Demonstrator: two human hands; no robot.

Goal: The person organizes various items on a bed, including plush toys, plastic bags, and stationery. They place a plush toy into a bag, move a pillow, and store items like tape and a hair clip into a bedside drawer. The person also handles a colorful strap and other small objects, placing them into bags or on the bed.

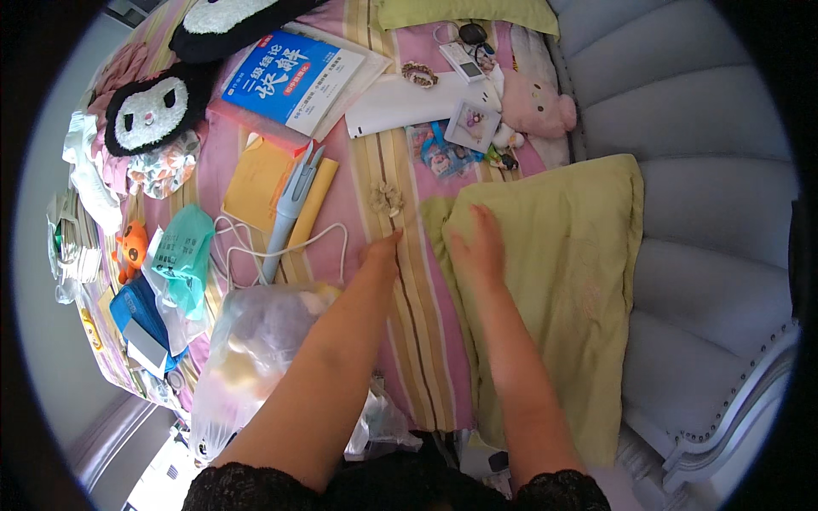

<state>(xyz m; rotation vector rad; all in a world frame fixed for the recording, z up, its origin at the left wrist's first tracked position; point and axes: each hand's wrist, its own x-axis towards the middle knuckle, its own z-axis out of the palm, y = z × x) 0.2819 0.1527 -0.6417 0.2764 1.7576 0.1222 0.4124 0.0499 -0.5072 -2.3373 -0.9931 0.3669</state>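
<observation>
I am watching the right hand (pixel 479 247) pressing flat on the green pillow (pixel 562 281), fingers stretched out and released, grasping nothing, palm down near the pillow's upper left corner. The pillow is lying at about three o'clock of the view, on the striped pink bed sheet (pixel 426 332) and against the grey padded headboard (pixel 699 170). The left hand (pixel 382 254) is resting just to nine o'clock of the right one, fingertips touching the sheet beside the pillow's edge; I cannot tell how far its fingers are curled.

At twelve o'clock of the left hand a small beige fabric flower (pixel 386 199) is lying on the sheet. At ten o'clock a grey-blue hair iron (pixel 290 209) is lying across a yellow envelope (pixel 264 183), its white cord (pixel 281 247) looping below. Under the left forearm a clear plastic bag (pixel 256 341) of soft items is sitting. Further out, at eleven o'clock, a blue rectangular book (pixel 290 78) is lying beside a black-and-white plush (pixel 153 106). At one o'clock a pink plush (pixel 537 102) is leaning by a white sheet of paper (pixel 400 106). A green plastic bag (pixel 183 251) is lying at nine o'clock.
</observation>
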